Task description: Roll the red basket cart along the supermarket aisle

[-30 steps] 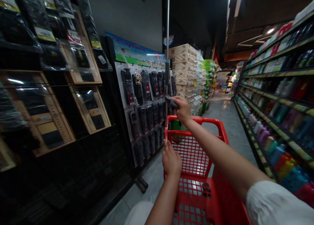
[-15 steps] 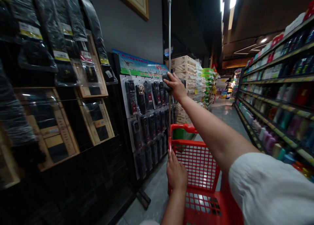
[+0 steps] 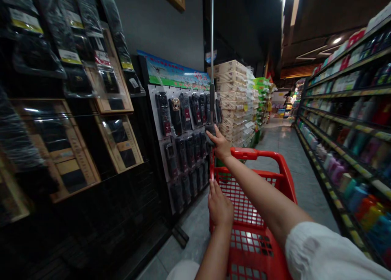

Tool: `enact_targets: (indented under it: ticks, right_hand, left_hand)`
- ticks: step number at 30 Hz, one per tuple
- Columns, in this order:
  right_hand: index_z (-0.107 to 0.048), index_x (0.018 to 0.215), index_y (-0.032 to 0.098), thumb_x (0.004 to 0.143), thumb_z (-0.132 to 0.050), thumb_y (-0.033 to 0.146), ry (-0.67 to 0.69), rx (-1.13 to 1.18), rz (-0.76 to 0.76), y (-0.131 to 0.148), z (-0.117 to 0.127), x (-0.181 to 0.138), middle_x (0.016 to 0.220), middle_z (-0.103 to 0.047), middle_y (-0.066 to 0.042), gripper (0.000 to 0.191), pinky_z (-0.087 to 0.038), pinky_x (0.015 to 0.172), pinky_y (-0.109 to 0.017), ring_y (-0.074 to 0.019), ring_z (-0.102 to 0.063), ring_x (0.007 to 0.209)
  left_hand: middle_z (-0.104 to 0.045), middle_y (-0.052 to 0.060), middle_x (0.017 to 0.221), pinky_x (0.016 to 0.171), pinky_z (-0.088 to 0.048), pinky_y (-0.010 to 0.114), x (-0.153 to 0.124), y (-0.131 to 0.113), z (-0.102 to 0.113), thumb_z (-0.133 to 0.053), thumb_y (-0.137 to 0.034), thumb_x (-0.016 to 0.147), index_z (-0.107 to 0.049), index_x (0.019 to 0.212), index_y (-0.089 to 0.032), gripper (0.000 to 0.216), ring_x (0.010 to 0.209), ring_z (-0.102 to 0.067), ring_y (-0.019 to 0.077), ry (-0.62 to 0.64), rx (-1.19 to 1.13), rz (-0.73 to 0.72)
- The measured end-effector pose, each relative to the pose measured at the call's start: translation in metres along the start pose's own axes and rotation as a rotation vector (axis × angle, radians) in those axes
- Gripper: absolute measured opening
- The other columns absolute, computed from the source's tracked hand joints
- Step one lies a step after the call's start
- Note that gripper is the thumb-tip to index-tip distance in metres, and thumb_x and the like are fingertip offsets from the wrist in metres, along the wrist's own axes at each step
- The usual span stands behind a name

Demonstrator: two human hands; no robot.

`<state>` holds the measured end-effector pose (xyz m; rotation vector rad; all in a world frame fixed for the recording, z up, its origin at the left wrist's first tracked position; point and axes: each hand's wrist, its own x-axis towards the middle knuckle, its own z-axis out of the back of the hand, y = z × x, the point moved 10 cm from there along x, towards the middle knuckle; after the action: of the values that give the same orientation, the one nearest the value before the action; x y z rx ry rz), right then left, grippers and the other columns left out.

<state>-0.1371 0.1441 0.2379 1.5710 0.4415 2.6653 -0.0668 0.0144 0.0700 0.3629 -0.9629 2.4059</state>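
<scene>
Pole (image 3: 211, 48): slim, metallic, upright at the left side of the red cart (image 3: 244, 153), running out past the top of view; a dark sleeve (image 3: 212, 99) encircles it partway up.
Cloth (image 3: 210, 128): dark grey, bunched on the pole just below that sleeve, under the right hand.
Right hand (image 3: 221, 145): clamped on the cloth against the pole, two fingers pointing forward, the rest partly hidden; the arm reaches over the cart from a white cuff (image 3: 320, 247).
Left hand (image 3: 220, 206): lower than the right and apart from it, fingers straight and side by side, tips at the red post (image 3: 211, 170) below the cloth; thumb hidden, so I cannot tell whether it grips.
Cart basket: red mesh, beneath and beyond both arms.
Rack (image 3: 185, 129): just left of the pole, dark packets hanging in rows under a blue-green sign (image 3: 177, 72).
Near wall: wrapped belts (image 3: 114, 31) and boxes (image 3: 120, 143) with clear fronts.
Beyond: stacked beige cartons (image 3: 233, 97).
Far side: long shelves (image 3: 351, 125) of bottles, across a grey floor (image 3: 275, 135).
</scene>
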Motion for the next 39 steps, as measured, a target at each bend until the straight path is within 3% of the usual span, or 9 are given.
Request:
enact_targets:
  ticks: [7, 13, 21, 25, 28, 32, 35, 39]
  right_hand:
    - [-0.056, 0.137, 0.036, 0.087, -0.052, 0.002, 0.14, -0.143, 0.157, -0.009, -0.019, -0.044, 0.162, -0.025, 0.0, 0.061, -0.042, 0.114, -0.039, -0.0211, -0.032, 0.146]
    - [-0.055, 0.139, 0.028, 0.088, -0.055, 0.005, 0.325, -0.252, 0.208, -0.01, -0.028, -0.069, 0.161, -0.026, -0.01, 0.055, -0.042, 0.112, -0.041, -0.0241, -0.032, 0.146]
    - [-0.053, 0.141, 0.024, 0.088, -0.058, 0.013, 0.645, -0.302, 0.254, 0.0, -0.03, -0.097, 0.158, -0.034, -0.013, 0.055, -0.041, 0.111, -0.038, -0.0259, -0.042, 0.141]
    - [-0.051, 0.143, 0.024, 0.087, -0.059, 0.019, 0.748, -0.304, 0.274, 0.0, -0.017, -0.108, 0.153, -0.044, -0.012, 0.056, -0.045, 0.106, -0.035, -0.0253, -0.054, 0.131]
    - [-0.057, 0.138, 0.024, 0.09, -0.055, 0.024, 0.743, -0.399, 0.189, -0.014, -0.003, -0.119, 0.142, -0.057, -0.013, 0.048, -0.049, 0.098, -0.037, -0.0259, -0.063, 0.118]
    - [-0.06, 0.133, 0.023, 0.092, -0.048, 0.024, 0.574, -0.519, -0.093, -0.037, 0.019, -0.131, 0.123, -0.069, -0.012, 0.043, -0.046, 0.093, -0.04, -0.0261, -0.067, 0.106]
    - [-0.058, 0.135, 0.023, 0.091, -0.047, 0.021, 0.468, -0.52, -0.225, -0.039, 0.02, -0.138, 0.131, -0.065, -0.012, 0.045, -0.039, 0.103, -0.043, -0.0267, -0.06, 0.118]
    - [-0.05, 0.142, 0.025, 0.095, -0.043, 0.021, 0.455, -0.489, -0.18, -0.029, 0.001, -0.142, 0.148, -0.051, -0.01, 0.048, -0.03, 0.112, -0.05, -0.0282, -0.046, 0.136]
  left_hand:
    - [-0.036, 0.021, 0.156, 0.112, -0.041, 0.035, 0.001, -0.002, -0.002, -0.045, -0.004, 0.081, -0.041, 0.145, -0.002, 0.065, 0.142, -0.039, 0.0256, -0.001, -0.001, 0.003]
    - [-0.036, 0.021, 0.155, 0.112, -0.041, 0.035, 0.002, -0.006, -0.001, -0.044, -0.004, 0.08, -0.039, 0.146, -0.002, 0.066, 0.141, -0.041, 0.0254, -0.006, -0.02, -0.003]
    - [-0.038, 0.022, 0.154, 0.112, -0.041, 0.037, 0.002, -0.008, 0.0, -0.046, -0.006, 0.08, -0.036, 0.147, 0.0, 0.069, 0.139, -0.045, 0.0273, -0.007, -0.034, -0.018]
    - [-0.041, 0.023, 0.152, 0.11, -0.043, 0.038, 0.003, -0.007, 0.001, -0.047, -0.006, 0.079, -0.035, 0.148, -0.002, 0.07, 0.135, -0.049, 0.027, -0.024, -0.038, -0.013]
    - [-0.043, 0.022, 0.152, 0.108, -0.045, 0.038, 0.004, -0.006, 0.001, -0.047, -0.008, 0.08, -0.036, 0.148, -0.003, 0.069, 0.134, -0.051, 0.0273, -0.036, -0.043, -0.004]
    - [-0.047, 0.022, 0.149, 0.106, -0.047, 0.037, 0.003, -0.008, 0.001, -0.048, -0.009, 0.08, -0.037, 0.147, -0.004, 0.068, 0.129, -0.055, 0.0269, -0.05, -0.038, -0.003]
    - [-0.048, 0.021, 0.148, 0.106, -0.047, 0.038, 0.003, -0.011, 0.0, -0.049, -0.008, 0.08, -0.039, 0.146, -0.004, 0.067, 0.13, -0.055, 0.0272, -0.042, -0.019, -0.006]
    - [-0.046, 0.023, 0.148, 0.106, -0.047, 0.038, 0.005, -0.014, 0.0, -0.047, -0.008, 0.082, -0.039, 0.145, -0.002, 0.064, 0.131, -0.054, 0.0274, -0.019, 0.019, -0.003]
